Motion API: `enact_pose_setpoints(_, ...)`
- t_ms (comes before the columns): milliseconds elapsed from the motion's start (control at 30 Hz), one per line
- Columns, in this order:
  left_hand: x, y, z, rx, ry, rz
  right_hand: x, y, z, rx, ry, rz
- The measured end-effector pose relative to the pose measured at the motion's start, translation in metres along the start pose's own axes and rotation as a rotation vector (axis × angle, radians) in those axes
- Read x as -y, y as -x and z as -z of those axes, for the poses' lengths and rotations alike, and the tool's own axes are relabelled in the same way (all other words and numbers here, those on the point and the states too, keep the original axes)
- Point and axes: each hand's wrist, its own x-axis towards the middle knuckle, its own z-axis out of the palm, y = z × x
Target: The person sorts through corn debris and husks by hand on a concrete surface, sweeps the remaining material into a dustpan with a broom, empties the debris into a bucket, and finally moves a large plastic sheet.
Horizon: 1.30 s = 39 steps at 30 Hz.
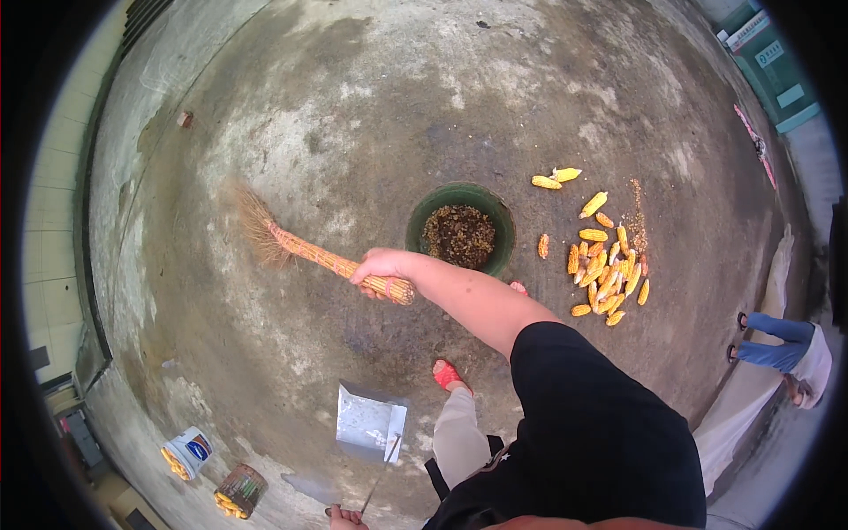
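Note:
My right hand [382,269] grips the bound stalk handle of a straw broom [320,256], held out level to the left. Its bristles [258,225] fan out at the far left end and look slightly blurred. At the lower edge my left hand [346,519] is closed on the thin rod of a metal dustpan [367,417], whose flat pan is down by my red-shoed foot. Beyond my right forearm stands a round green tub [505,231] with a dark and yellowish grainy mix inside. My forearm passes close to its near rim.
Several yellow corn cobs [609,278] lie heaped on the concrete floor [353,132] at right, beside a streak of loose kernels [638,221]. A white bucket [190,449] and a brown container [243,488], both holding cobs, sit lower left. Another person [786,349] is at far right.

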Motion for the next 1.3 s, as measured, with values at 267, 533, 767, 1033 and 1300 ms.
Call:
enact_pose_setpoints(267,-0.063,0.079,-0.070,-0.033,0.017,-0.331,-0.009,0.244,0.241,-0.365,-0.123,0.065)
enact_pose_setpoints(533,-0.117,0.141,-0.162,-0.057,-0.157,-0.458,-0.094,0.476,0.317,-0.744,-0.350,0.217)
enact_pose_setpoints(767,-0.157,0.170,-0.206,-0.054,-0.250,-0.511,-0.177,0.592,0.306,-0.913,-0.500,0.303)
enact_pose_setpoints(1033,-0.190,0.212,-0.237,-0.006,-0.122,-0.478,-0.235,0.656,0.253,-1.047,-0.644,0.147)
enact_pose_setpoints(1300,-0.212,0.227,-0.246,0.051,-0.053,-0.563,-0.174,0.675,0.108,-1.097,-0.672,0.237)
